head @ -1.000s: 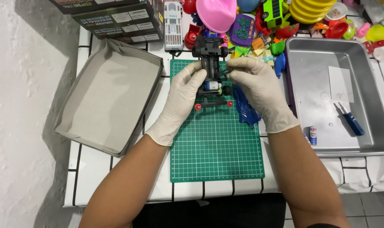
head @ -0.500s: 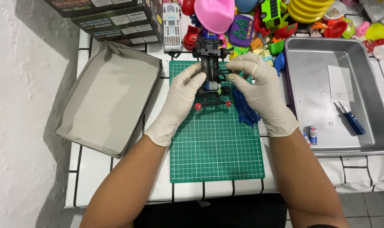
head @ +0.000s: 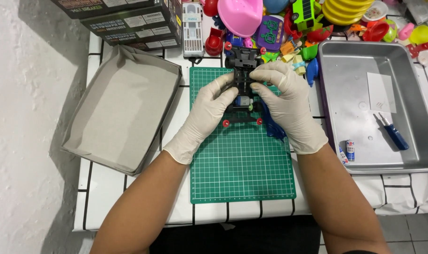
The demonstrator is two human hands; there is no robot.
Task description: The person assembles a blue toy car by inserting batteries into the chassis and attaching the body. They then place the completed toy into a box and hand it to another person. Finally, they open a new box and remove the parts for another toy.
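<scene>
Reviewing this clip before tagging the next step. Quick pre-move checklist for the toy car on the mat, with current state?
1. Both hands on the toy car: ok. Left hand and right hand grip it from either side.
2. Car over the green cutting mat: ok, it sits at the mat's far end.
3. Gloves on both hands: ok.
4. Screwdriver within reach: ok, it lies in the metal tray on the right, not in hand.
5. Small batteries accounted for: cannot tell; one shows in the tray near its front edge, a second is partly hidden.
6. Cardboard box lid on the left free for parts: ok.
</scene>
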